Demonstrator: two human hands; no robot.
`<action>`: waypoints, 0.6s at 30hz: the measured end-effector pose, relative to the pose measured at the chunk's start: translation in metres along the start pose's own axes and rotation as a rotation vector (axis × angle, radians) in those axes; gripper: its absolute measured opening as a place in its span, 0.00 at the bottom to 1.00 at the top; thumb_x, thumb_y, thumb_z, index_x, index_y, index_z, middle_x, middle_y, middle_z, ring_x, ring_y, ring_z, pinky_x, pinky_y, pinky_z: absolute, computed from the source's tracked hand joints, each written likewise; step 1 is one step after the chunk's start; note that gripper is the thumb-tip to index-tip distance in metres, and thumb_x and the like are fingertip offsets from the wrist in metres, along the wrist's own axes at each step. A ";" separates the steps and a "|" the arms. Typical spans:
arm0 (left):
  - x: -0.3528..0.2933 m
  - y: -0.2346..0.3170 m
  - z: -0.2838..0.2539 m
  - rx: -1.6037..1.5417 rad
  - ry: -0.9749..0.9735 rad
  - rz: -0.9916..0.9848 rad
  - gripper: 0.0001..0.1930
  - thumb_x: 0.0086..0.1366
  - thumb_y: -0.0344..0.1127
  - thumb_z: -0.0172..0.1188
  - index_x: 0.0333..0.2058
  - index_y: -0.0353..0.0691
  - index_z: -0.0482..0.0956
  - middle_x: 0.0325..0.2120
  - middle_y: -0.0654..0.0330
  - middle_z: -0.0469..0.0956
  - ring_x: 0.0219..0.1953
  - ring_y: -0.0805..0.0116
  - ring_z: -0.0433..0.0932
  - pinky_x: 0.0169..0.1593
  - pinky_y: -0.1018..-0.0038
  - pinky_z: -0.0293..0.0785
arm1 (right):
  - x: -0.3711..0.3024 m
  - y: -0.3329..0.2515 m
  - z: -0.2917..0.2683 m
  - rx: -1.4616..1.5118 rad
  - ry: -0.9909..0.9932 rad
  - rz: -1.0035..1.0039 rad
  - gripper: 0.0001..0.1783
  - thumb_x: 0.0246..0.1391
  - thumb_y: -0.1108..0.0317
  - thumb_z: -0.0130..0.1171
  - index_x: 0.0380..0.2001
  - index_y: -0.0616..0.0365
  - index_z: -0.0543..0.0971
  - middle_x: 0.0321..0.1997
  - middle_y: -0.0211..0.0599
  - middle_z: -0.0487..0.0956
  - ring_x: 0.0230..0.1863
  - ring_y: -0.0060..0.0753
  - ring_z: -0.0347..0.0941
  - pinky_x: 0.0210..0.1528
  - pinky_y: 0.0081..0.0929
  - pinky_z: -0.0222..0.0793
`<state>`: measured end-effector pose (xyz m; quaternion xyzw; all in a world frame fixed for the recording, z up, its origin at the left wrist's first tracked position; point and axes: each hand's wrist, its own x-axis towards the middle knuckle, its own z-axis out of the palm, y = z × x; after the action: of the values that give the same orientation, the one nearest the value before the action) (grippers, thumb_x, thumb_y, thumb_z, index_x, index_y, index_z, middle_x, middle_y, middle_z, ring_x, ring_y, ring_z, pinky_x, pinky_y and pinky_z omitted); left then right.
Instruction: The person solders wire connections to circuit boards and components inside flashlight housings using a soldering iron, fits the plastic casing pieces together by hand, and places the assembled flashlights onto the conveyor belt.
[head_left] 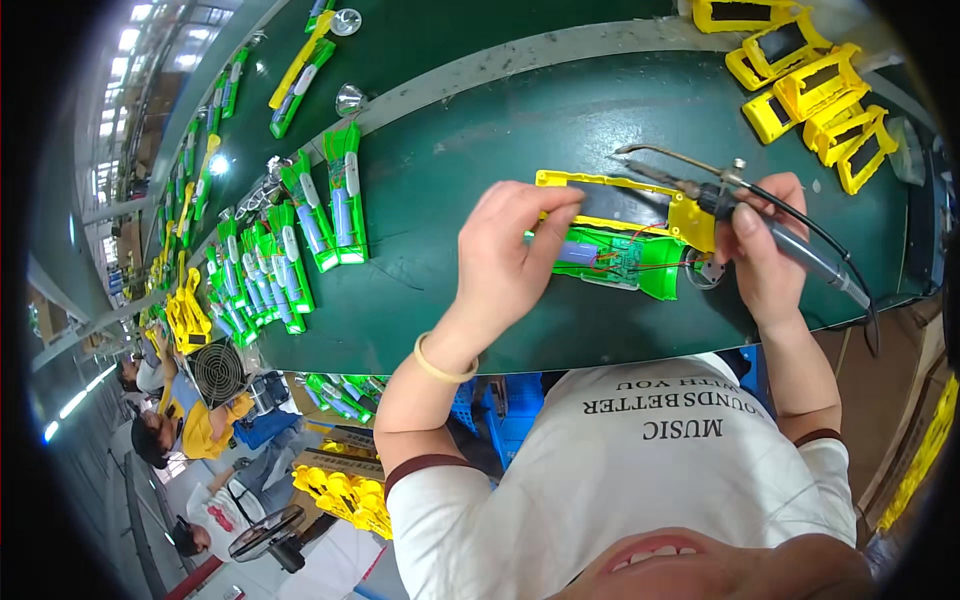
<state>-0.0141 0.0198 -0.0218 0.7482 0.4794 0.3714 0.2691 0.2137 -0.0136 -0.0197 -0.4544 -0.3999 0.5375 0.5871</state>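
My left hand (515, 235) is closed in a pinch at the left end of a yellow plastic frame (690, 222) with a dark panel. The exact grip is partly hidden by the fingers. My right hand (768, 245) is wrapped round a soldering iron (800, 250), its tip pointing left above the frame; a thin curved metal tube (665, 153) is fixed to it. Just below the frame lies an open green housing (655, 270) with a blue battery cell (577, 252), a circuit board (622, 257) and red wires. A round reflector (706, 271) sits at its right end.
Several yellow frames (820, 85) are piled at the far right. Several green housings with cells (265, 265) lie to the left. A metal strip (520, 62) crosses the green table (450, 140). The iron's black cable (850, 262) hangs at the right. Other people (190, 420) sit at the left.
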 end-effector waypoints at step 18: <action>0.032 -0.015 -0.025 0.256 -0.488 0.159 0.07 0.44 0.22 0.59 0.25 0.38 0.74 0.26 0.58 0.63 0.29 0.62 0.68 0.30 0.72 0.67 | 0.005 0.029 0.005 -0.242 -0.214 0.086 0.14 0.45 0.71 0.58 0.26 0.57 0.62 0.21 0.23 0.64 0.24 0.11 0.56 0.25 0.14 0.53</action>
<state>-0.0341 0.0561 -0.0095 0.8786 0.3831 0.1370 0.2500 0.2013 -0.0076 -0.0462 -0.4788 -0.5021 0.5554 0.4585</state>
